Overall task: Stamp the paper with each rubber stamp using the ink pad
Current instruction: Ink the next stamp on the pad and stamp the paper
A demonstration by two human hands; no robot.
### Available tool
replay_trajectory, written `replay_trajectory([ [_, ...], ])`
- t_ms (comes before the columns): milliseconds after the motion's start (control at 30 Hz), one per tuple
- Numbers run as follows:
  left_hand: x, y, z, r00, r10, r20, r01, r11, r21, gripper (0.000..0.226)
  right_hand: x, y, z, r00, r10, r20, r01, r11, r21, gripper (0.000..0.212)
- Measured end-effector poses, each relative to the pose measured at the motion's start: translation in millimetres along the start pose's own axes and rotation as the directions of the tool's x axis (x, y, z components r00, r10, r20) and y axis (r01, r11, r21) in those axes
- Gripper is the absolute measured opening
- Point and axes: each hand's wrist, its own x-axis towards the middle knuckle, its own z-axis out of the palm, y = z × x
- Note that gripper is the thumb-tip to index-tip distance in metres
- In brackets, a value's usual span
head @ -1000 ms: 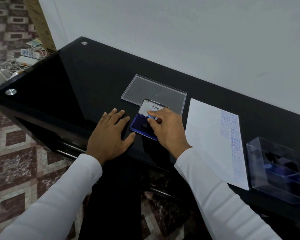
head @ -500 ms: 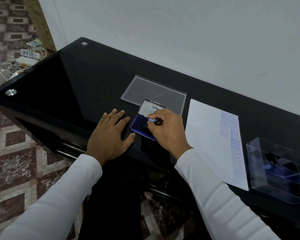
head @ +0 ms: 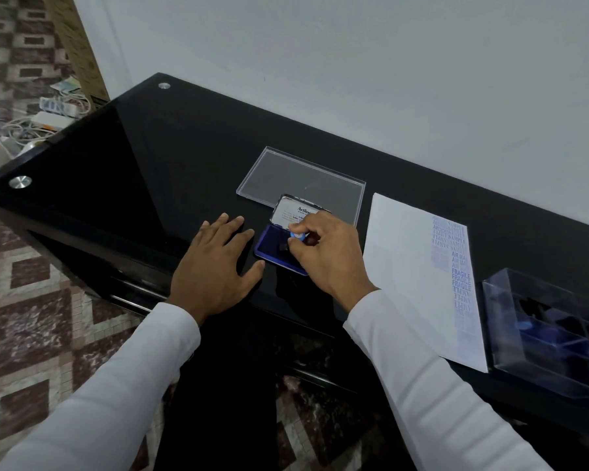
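Right hand (head: 330, 256): I pinch the small blue-topped rubber stamp (head: 297, 236), pressed onto the open blue ink pad (head: 272, 244) beneath my fingertips.
Left hand (head: 215, 266): flat, released, left of pad.
White stamped paper sheet (head: 412, 277): right of my right hand.

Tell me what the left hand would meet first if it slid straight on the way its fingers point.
Probably the clear lid; the left hand points just left of the ink pad. Depth unclear.

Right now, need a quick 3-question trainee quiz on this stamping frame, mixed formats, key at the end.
1. True or false: the left hand lies flat on the table.
2. What does the right hand pinch? A) rubber stamp B) paper C) clear lid
3. Fill in: the stamp sits over the open ____.

Key: 1 true; 2 A; 3 ink pad.
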Motion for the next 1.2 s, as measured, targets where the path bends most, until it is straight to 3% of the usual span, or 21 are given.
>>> replay_trajectory([
  [1000, 0.2, 3.3, -5.5, 1.000, -0.018, 0.020, 0.018, 1.000, -0.012, 0.077, -3.0, 1.2, 1.9, 1.000, -0.013, -0.003, 0.012, 1.000, -0.003, 0.027],
  [1200, 1.1, 4.8, -7.8, 0.999, -0.023, 0.032, 0.023, 1.000, -0.019, 0.070, -2.2, 1.3, 1.2, 0.999, -0.039, 0.024, 0.040, 0.998, -0.053, 0.029],
])
